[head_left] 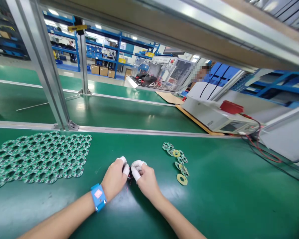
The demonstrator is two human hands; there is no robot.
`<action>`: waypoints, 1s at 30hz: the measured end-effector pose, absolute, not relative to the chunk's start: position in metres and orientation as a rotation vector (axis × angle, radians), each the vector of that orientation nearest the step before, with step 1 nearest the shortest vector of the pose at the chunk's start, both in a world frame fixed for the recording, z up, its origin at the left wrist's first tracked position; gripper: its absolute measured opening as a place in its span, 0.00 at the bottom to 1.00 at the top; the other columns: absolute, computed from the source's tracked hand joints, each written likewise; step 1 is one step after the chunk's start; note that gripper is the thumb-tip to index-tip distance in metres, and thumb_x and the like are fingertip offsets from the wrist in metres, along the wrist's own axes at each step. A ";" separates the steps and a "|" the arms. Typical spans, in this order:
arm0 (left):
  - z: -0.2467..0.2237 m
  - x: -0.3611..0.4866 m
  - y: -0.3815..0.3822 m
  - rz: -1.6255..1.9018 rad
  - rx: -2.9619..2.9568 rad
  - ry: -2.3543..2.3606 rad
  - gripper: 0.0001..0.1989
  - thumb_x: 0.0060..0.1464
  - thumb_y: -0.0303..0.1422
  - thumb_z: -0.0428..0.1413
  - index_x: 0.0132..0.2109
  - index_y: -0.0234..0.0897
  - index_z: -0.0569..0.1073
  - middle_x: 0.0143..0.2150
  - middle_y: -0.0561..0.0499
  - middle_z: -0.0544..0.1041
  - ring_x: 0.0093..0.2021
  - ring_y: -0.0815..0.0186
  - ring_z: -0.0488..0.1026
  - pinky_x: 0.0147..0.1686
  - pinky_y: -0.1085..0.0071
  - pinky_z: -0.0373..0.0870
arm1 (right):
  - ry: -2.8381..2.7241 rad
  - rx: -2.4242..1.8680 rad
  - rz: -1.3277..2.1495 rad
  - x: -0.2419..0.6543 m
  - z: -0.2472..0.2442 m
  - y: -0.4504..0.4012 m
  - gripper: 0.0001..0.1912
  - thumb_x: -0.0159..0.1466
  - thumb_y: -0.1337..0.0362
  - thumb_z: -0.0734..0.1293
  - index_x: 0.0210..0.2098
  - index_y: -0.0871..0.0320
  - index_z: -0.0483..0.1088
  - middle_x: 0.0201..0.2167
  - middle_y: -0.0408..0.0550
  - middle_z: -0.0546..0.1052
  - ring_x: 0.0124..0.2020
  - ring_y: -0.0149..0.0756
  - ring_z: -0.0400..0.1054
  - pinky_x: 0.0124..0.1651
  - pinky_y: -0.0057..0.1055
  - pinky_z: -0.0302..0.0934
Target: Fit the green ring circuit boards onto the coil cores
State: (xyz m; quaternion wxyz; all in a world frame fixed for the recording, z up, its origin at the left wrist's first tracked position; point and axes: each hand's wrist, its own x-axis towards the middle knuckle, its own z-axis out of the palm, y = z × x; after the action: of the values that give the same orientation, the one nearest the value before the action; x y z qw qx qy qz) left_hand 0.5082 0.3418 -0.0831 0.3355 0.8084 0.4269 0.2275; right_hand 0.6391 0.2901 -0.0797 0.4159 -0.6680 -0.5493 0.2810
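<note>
My left hand [116, 177], with white finger cots and a blue wrist strap [98, 197], pinches a small dark part with thin reddish wires [130, 173] just above the green mat. My right hand [146, 177], also in white finger cots, closes its fingertips on the same part from the other side. The fingers hide most of it, so its kind cannot be made out. Left of my hands lie many ring-shaped circuit boards [48, 164], laid out in rows. To the right is a loose trail of ring-shaped boards [180, 156], some with the yellowish side up, like the nearest one [182, 179].
An aluminium rail [139, 131] runs along the bench's far edge, with an upright post [43, 66] at left. A light-coloured equipment box [209, 114] with a red object [231, 107] on top and cables [266, 154] stands at right. A person [201, 72] is behind it.
</note>
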 end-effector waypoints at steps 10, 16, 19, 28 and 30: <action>-0.065 0.493 0.339 0.471 2.291 1.082 0.23 0.44 0.46 0.60 0.41 0.34 0.67 0.40 0.45 0.70 0.41 0.56 0.66 0.41 0.62 0.64 | -1.710 -1.815 0.511 0.703 -0.067 0.291 0.25 0.49 0.62 0.72 0.47 0.59 0.71 0.29 0.44 0.67 0.28 0.35 0.63 0.34 0.33 0.63; -0.073 0.497 0.339 0.391 2.386 1.020 0.16 0.43 0.40 0.62 0.37 0.35 0.70 0.37 0.48 0.71 0.40 0.57 0.66 0.41 0.62 0.63 | -1.836 -2.021 0.451 0.703 -0.068 0.290 0.23 0.50 0.64 0.72 0.46 0.59 0.71 0.35 0.49 0.70 0.31 0.37 0.65 0.39 0.35 0.63; -0.075 0.496 0.343 0.415 2.338 0.977 0.16 0.42 0.39 0.63 0.38 0.36 0.71 0.37 0.49 0.72 0.40 0.58 0.66 0.40 0.64 0.63 | -1.870 -2.076 0.416 0.703 -0.069 0.291 0.18 0.51 0.64 0.71 0.42 0.59 0.72 0.31 0.47 0.70 0.30 0.38 0.65 0.37 0.35 0.62; -0.078 0.496 0.348 0.397 2.407 0.978 0.17 0.40 0.45 0.64 0.33 0.38 0.73 0.33 0.50 0.72 0.37 0.59 0.65 0.37 0.66 0.61 | -1.599 -1.557 0.732 0.681 -0.067 0.287 0.14 0.53 0.61 0.69 0.40 0.55 0.73 0.35 0.48 0.71 0.29 0.34 0.66 0.28 0.28 0.66; -0.080 0.497 0.348 0.409 2.433 0.982 0.17 0.43 0.46 0.61 0.31 0.37 0.73 0.33 0.50 0.72 0.37 0.59 0.65 0.35 0.66 0.61 | -1.663 -1.447 0.695 0.670 -0.069 0.286 0.15 0.53 0.63 0.69 0.41 0.54 0.73 0.38 0.50 0.73 0.35 0.37 0.68 0.32 0.30 0.67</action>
State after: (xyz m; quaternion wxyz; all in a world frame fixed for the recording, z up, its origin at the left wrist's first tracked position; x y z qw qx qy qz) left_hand 0.4974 0.3481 -0.0796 0.2408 0.8893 0.3589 0.1494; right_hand 0.6700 0.2859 -0.0693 0.4032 -0.5730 -0.6583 0.2752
